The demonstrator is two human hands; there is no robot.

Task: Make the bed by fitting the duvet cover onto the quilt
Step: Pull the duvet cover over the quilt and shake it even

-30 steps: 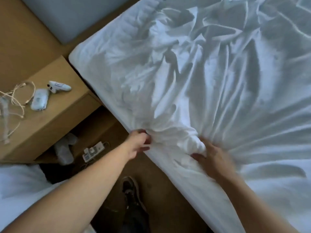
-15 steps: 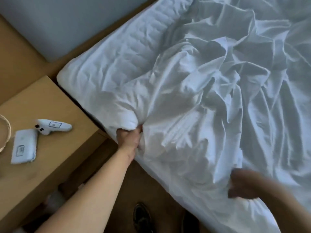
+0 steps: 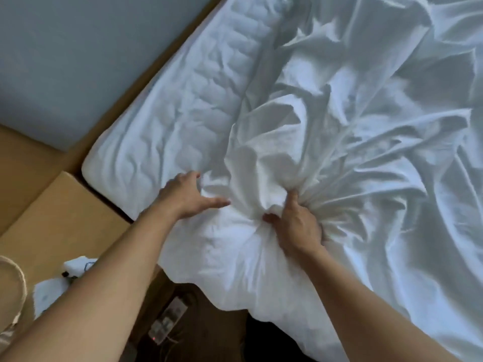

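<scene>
Rumpled bed (image 3: 162, 142): the duvet cover (image 3: 352, 158) fans away up-right from the right hand (image 3: 295, 226), whose grip bunches it. Left hand (image 3: 188, 197), nearer the bed's corner, lies flat with fingers spread, holding nothing.

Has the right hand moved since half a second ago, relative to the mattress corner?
Yes. The right hand has moved in toward the mattress corner and the left hand, and now grips bunched duvet cover.

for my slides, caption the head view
Right hand grips bunched duvet cover; left hand rests open beside it.

Duvet cover (image 3: 326, 142) on bed, nightstand (image 3: 60, 226) left
</scene>
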